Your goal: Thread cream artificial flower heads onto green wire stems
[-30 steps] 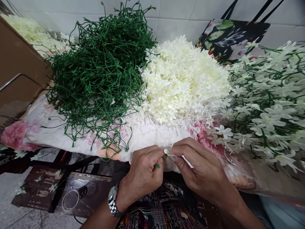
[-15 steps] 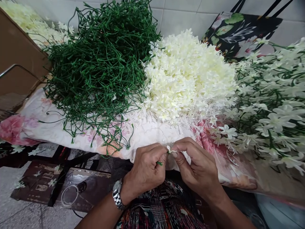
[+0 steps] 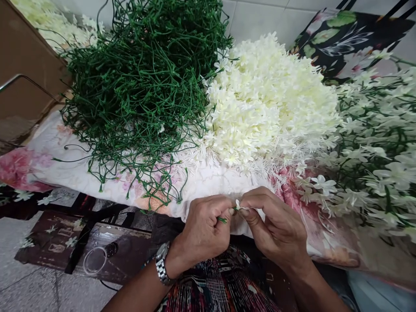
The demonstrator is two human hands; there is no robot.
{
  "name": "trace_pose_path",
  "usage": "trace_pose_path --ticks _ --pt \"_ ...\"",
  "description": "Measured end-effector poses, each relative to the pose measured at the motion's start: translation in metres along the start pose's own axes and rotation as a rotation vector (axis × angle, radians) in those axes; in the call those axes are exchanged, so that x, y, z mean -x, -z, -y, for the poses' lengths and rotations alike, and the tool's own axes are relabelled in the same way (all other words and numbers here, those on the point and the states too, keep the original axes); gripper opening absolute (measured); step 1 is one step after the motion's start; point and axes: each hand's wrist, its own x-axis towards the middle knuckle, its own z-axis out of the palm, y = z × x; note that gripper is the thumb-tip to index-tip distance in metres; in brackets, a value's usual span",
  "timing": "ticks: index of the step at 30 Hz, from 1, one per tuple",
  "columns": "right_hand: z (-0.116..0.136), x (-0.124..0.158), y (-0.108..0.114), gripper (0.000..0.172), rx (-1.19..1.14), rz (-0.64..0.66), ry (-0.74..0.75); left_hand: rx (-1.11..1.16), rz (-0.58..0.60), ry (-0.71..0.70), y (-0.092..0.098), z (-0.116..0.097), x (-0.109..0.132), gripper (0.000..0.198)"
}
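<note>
My left hand [image 3: 209, 225] is closed around a green plastic stem [image 3: 222, 220], most of it hidden in the fist. Between thumb and forefinger, my right hand [image 3: 276, 223] pinches a small white artificial flower [image 3: 238, 205]. Flower and stem tip meet where the fingertips of both hands nearly touch; whether one is seated in the other I cannot tell. Beyond my hands lie a heap of green stems [image 3: 146, 82] on the left and a pile of cream-white blossoms [image 3: 260, 104] in the middle. Assembled white flowers on stems [image 3: 383, 160] are heaped at the right.
A floral cloth [image 3: 81, 173] covers the work surface. A cardboard box [image 3: 30, 73] stands at the left, and a black floral bag [image 3: 354, 43] leans on the tiled wall. Below left are a brown case [image 3: 120, 251] and a clear ring [image 3: 95, 261], with stray flowers.
The view has shifted slightly, so the hands and piles sit a little differently in it. Both hands keep their grip, with the flower still held against the stem tip.
</note>
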Motion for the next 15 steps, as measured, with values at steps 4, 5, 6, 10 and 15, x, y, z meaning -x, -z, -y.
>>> trace_pose_path --ticks 4,5,6,10,15 --pt "-0.0014 -0.0006 -0.0005 0.012 -0.027 0.013 0.012 0.048 0.041 0.031 0.002 0.0002 -0.0006 0.025" --pt "-0.0016 -0.0007 -0.0011 0.012 -0.026 0.006 0.019 0.055 0.039 0.034 0.0022 0.0001 -0.0006 0.026" --pt "-0.0017 -0.0008 -0.0019 0.013 -0.025 -0.004 0.028 0.059 0.033 0.037 0.0022 0.0 -0.0006 0.026" --pt "-0.0022 -0.0012 -0.0054 0.014 -0.024 -0.047 0.068 0.051 0.001 0.049 0.0015 -0.0001 -0.0008 0.025" --pt "-0.0036 -0.0001 -0.0095 0.016 -0.037 -0.077 0.083 0.035 -0.016 0.059 0.0 -0.0001 -0.0016 0.025"
